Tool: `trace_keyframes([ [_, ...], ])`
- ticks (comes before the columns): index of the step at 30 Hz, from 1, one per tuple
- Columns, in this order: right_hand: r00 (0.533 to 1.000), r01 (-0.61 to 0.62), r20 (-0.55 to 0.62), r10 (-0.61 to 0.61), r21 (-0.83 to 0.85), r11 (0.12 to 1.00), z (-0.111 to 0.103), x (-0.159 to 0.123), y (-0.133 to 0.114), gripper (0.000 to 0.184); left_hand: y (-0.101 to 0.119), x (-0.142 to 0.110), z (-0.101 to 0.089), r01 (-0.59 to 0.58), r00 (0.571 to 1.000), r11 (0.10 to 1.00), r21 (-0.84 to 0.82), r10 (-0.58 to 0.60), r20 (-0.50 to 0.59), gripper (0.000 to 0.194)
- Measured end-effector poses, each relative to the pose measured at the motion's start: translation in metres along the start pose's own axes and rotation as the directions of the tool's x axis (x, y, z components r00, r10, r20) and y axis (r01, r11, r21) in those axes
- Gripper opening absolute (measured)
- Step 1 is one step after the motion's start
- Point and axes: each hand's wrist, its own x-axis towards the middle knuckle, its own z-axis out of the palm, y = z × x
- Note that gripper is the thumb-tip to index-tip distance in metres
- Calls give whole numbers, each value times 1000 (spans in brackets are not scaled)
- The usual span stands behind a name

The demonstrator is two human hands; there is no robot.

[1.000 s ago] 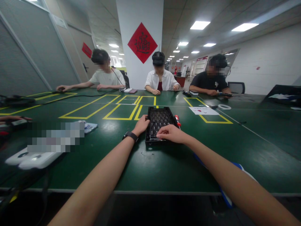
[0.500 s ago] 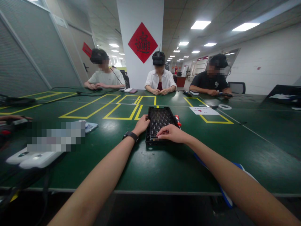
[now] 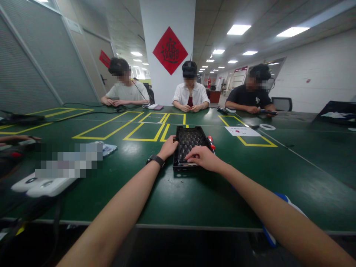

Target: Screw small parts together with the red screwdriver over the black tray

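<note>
A black rectangular tray-like frame (image 3: 190,139) with a gridded inside lies on the green table (image 3: 194,196) in front of me. My left hand (image 3: 168,147), with a dark watch on its wrist, grips the frame's left edge. My right hand (image 3: 202,157) rests over the frame's near right part, fingers curled and pinching toward something small inside that I cannot make out. A red-handled screwdriver (image 3: 211,141) lies right beside the frame's right edge.
Three people sit at the far side of the table. Yellow tape rectangles (image 3: 144,129) mark the top. A white sheet (image 3: 241,130) and a tape roll (image 3: 267,127) lie at right; white devices (image 3: 41,185) and cables at left; a blue-white object (image 3: 280,211) under my right forearm.
My hands stay on the frame; the right fingers have shifted slightly over its near edge. The person at far left drew an outstretched arm back in. The view drifted a little.
</note>
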Motion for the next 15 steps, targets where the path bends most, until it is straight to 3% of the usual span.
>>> trace_keyframes([
  [6,996,90,19,-89,-87,992,-7,-1,3,18,2,-1,-1,6,1000,1000,-4,-6,7,43],
  [11,981,95,178,-74,-117,989,-12,0,3,20,2,-2,-1,-5,1000,1000,-17,5,0,43],
  [15,986,97,145,-82,-95,991,-10,0,-2,17,4,-2,-2,16,1000,1000,-7,-16,-5,44],
])
